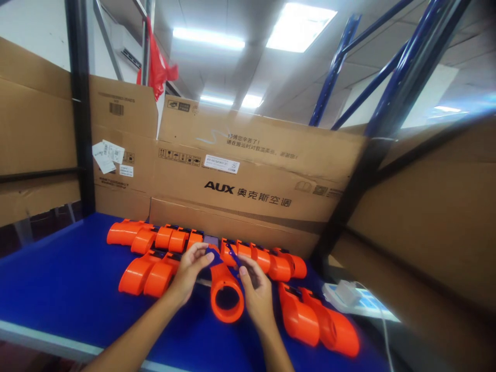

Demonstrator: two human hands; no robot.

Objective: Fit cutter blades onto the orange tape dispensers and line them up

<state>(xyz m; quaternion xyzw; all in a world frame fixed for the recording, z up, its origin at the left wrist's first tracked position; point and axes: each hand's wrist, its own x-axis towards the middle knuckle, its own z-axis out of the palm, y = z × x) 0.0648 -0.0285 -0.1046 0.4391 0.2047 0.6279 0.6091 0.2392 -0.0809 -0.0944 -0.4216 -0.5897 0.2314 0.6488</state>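
Observation:
In the middle of the head view, an orange tape dispenser [217,274] with a round ring end faces me above the blue tabletop. My left hand [189,274] grips its upper end, the thumb lying by a dark blue part [214,255]. On the other side, my right hand [256,292] pinches a narrow dark blue strip [233,254] between thumb and fingers, beside the dispenser. I cannot tell whether the strip is joined to the dispenser. A grey flat object [211,240] shows partly behind my hands.
Several more orange dispensers stand in rows, at the back left [126,233], front left [137,274], back right [279,267] and front right [304,320]. Cardboard [248,196] walls the rear. A power strip [372,304] with a white plug lies at right, near a dark rack post [341,217].

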